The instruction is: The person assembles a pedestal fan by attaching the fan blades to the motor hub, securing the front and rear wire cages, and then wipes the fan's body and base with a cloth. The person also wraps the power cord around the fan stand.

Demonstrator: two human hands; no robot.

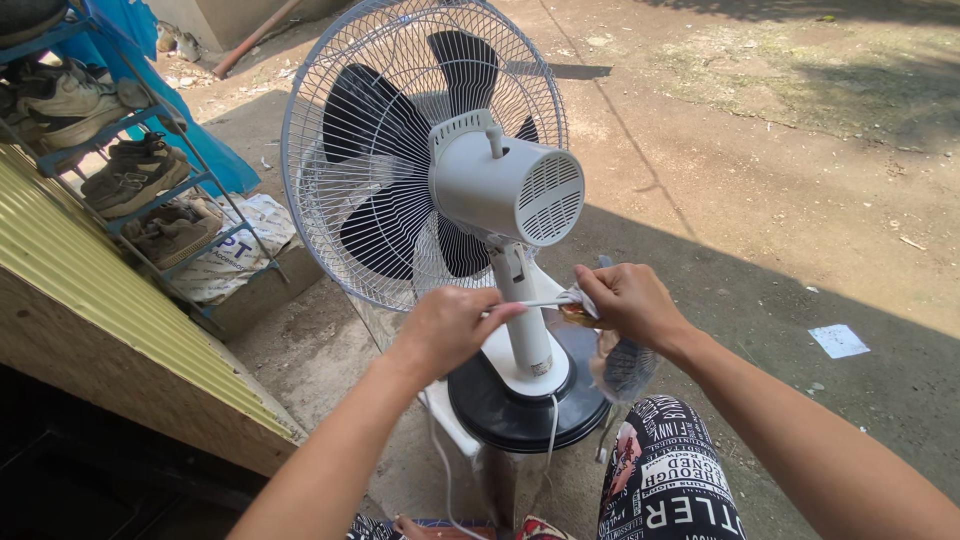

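- Cloth [578, 300], a small pale rag, sits bunched in the right hand [625, 300], just beside the white stem [522, 320] of a pedestal fan, with a twisted strip of it stretched leftward across the front of the stem.
- Right hand is closed around the bunched rag, fingers curled and pressed together; a darker meshed piece [625, 368] hangs below that hand.
- Left hand [445, 328] is curled into a loose fist, thumb and forefinger pinching the far end of the strip, level with the right hand.
- Fan's grey-white motor housing [510, 188] points toward the viewer, above both hands; the dark blades [385, 150] show behind it through the round wire guard [330, 230].
- Stem rises from a round black base [525, 405], which rests on a shiny metal stand; a thin white cord [550, 430] trails down from the base.
- A blue rack [150, 170] of worn shoes stands to the left, beside a corrugated yellow sheet [90, 290].
- Concrete ground [780, 180] lies beyond, half in sun, half in shade.
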